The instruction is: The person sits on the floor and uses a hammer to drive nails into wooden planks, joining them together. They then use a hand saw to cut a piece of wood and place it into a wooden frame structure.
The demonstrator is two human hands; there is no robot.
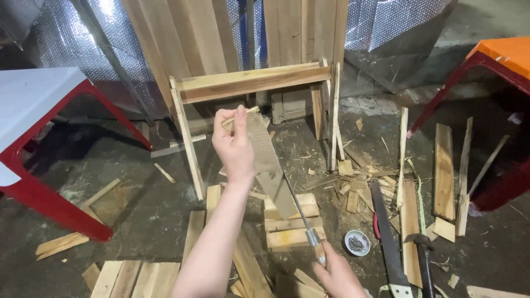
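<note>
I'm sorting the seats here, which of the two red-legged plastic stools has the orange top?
The red-legged stool with the orange top at the upper right edge; the other red-legged stool, at the left, has a white top.

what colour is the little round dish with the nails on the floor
White, with dark nails heaped inside: the small round dish shows best in the head view, right of the stacked boards.

Both hands point(234, 144) are bare, with no gloves, rings or watch showing. The left forearm point(212, 243) is uncovered along its whole visible length, no sleeve reaching it. Only the right hand point(338, 277) shows at the bottom edge.
</note>
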